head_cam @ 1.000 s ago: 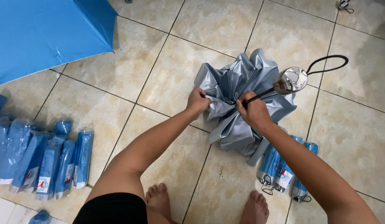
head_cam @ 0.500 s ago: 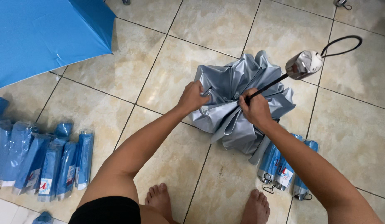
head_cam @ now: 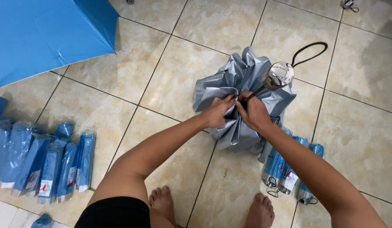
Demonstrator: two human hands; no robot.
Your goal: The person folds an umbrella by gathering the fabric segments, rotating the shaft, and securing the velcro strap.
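A collapsed umbrella with a silver-grey canopy [head_cam: 229, 86] lies bunched on the tiled floor in front of me. Its dark shaft ends in a shiny rounded handle [head_cam: 280, 74] with a black wrist loop [head_cam: 308, 50]. My left hand [head_cam: 216, 112] grips the folds of the canopy right beside the shaft. My right hand [head_cam: 254, 113] is closed around the shaft base and fabric, touching the left hand. My bare feet show at the bottom edge.
An opened blue umbrella [head_cam: 40, 36] covers the top left corner. Several folded blue umbrellas in clear sleeves [head_cam: 48, 162] lie in a row at the left. Three more sleeved ones [head_cam: 289, 171] lie under my right forearm.
Both hands have come together at the shaft, gathering the canopy tighter. The handle has swung down and nearer to my hands.
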